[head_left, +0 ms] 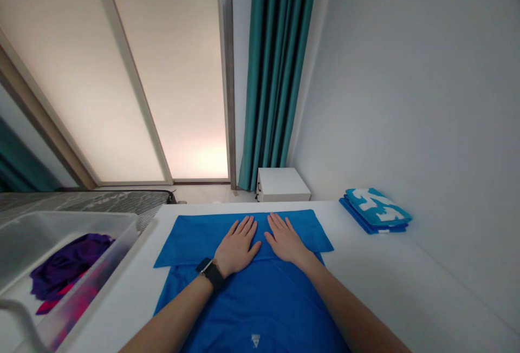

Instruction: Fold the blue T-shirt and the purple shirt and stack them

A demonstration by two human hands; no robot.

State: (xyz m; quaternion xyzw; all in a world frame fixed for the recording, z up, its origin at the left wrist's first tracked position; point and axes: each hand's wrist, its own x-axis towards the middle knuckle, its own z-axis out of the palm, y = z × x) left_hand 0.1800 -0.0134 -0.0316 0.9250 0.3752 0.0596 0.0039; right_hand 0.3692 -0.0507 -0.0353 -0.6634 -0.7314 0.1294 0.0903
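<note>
Teal curtain (278,60) beside pale panels (182,71) — small white cabinet (283,184) near the curtain's foot

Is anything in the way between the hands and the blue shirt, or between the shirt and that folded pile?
Nothing that I can see. The left hand and right hand already lie flat on the blue shirt, and nothing visible stands between it and the folded pile on the right.

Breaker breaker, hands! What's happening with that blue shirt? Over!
Left hand and right hand flat on blue shirt, palms down. Plastic tub off left, folded pile off right, neither touching shirt. Over.
</note>
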